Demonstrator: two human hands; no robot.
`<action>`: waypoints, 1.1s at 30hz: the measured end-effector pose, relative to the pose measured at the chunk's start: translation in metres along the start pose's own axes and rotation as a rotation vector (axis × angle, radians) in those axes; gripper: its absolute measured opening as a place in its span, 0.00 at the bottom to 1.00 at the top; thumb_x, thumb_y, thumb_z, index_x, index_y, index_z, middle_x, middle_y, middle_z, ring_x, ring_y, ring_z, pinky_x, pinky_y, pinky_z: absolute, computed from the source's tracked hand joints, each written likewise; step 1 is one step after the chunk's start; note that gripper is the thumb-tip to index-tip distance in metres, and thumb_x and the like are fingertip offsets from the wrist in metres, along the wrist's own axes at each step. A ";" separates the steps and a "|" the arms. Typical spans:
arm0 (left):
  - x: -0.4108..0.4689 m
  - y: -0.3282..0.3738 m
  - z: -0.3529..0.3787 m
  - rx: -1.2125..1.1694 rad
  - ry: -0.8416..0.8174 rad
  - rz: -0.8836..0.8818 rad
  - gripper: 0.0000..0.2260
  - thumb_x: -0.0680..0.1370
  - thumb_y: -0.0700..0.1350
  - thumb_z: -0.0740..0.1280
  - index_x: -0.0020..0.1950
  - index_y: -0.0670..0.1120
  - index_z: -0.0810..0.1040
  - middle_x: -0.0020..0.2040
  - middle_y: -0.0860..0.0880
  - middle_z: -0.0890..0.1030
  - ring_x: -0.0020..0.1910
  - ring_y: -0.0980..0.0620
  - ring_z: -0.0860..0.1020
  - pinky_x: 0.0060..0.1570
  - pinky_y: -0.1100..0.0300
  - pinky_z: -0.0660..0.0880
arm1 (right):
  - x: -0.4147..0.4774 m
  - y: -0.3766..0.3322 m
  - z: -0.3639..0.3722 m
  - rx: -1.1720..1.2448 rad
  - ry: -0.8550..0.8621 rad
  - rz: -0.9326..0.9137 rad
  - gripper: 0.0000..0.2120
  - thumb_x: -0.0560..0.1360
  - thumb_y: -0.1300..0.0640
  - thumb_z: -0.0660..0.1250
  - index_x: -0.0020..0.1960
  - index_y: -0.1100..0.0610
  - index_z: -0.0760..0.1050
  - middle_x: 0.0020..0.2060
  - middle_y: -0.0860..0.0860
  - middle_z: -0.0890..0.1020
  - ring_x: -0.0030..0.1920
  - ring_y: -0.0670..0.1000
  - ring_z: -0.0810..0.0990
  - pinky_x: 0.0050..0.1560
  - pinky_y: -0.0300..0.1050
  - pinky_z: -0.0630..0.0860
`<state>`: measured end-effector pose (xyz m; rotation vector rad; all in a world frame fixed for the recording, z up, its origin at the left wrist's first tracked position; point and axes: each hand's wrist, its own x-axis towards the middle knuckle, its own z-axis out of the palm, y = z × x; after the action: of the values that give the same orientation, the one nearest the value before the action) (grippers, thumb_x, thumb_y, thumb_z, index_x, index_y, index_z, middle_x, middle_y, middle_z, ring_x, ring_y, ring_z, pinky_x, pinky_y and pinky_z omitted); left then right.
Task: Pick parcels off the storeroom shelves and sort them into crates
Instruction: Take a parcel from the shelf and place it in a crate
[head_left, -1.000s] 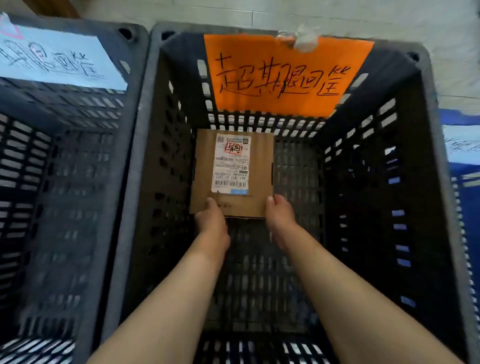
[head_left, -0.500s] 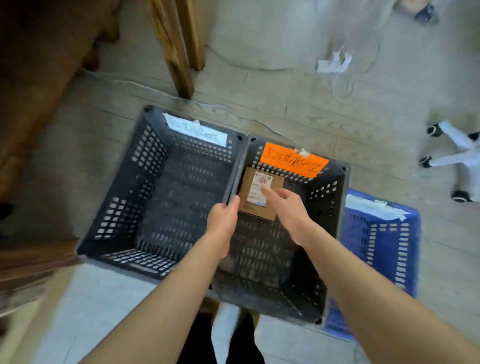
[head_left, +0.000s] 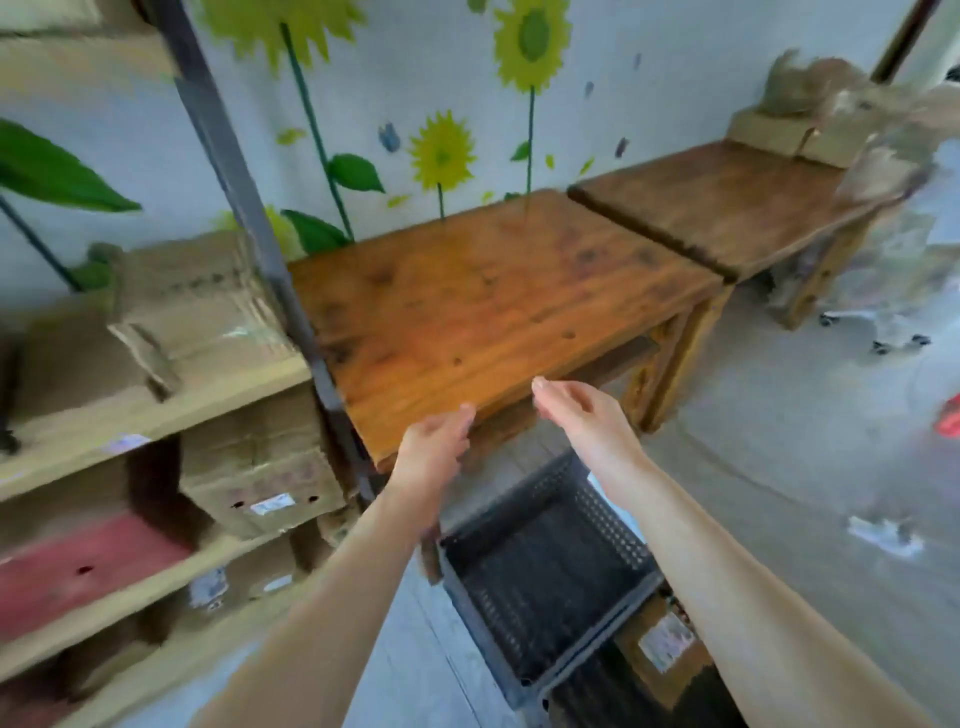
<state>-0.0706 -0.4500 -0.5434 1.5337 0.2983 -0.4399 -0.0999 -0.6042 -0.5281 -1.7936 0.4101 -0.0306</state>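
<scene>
My left hand (head_left: 434, 451) and my right hand (head_left: 582, 415) hang in the air in front of me, both with relaxed fingers and nothing in them. Below them stands a dark slotted crate (head_left: 545, 571) with nothing visible inside. Beside it, at the bottom right, the brown cardboard parcel (head_left: 662, 647) with a white label lies in a second dark crate, partly hidden by my right forearm. On the left, wooden shelves (head_left: 156, 410) carry several cardboard boxes (head_left: 260, 467), blurred by motion.
A low wooden table (head_left: 483, 306) stands just beyond my hands, with a second one (head_left: 727, 208) behind it to the right carrying boxes. A dark metal shelf post (head_left: 249, 208) rises between shelves and table. Grey floor opens to the right, with chair castors there.
Both hands let go of the parcel, which stays in the crate, and rose out of it. My view swung up from the crates to the shelves and tables.
</scene>
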 end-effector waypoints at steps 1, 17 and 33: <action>-0.013 0.014 -0.021 -0.029 0.039 0.039 0.10 0.76 0.53 0.64 0.46 0.47 0.73 0.50 0.47 0.76 0.51 0.50 0.74 0.53 0.55 0.68 | -0.006 -0.022 0.014 -0.005 -0.048 -0.042 0.18 0.72 0.39 0.63 0.52 0.52 0.76 0.55 0.52 0.81 0.56 0.52 0.78 0.51 0.44 0.71; -0.160 0.149 -0.405 -0.047 0.610 0.520 0.18 0.74 0.54 0.67 0.60 0.45 0.76 0.54 0.48 0.80 0.56 0.49 0.77 0.57 0.54 0.72 | -0.113 -0.258 0.319 0.094 -0.469 -0.539 0.11 0.70 0.39 0.64 0.45 0.44 0.76 0.50 0.45 0.82 0.54 0.44 0.79 0.62 0.47 0.72; -0.213 0.231 -0.625 -0.046 1.248 0.991 0.11 0.76 0.47 0.65 0.57 0.47 0.75 0.49 0.55 0.79 0.50 0.57 0.77 0.51 0.67 0.72 | -0.155 -0.434 0.541 0.196 -0.584 -0.804 0.08 0.75 0.50 0.65 0.51 0.53 0.75 0.54 0.52 0.81 0.56 0.47 0.78 0.63 0.48 0.72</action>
<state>-0.1016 0.1875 -0.2567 1.5282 0.4293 1.3381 -0.0049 0.0349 -0.2321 -1.5767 -0.7149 -0.1010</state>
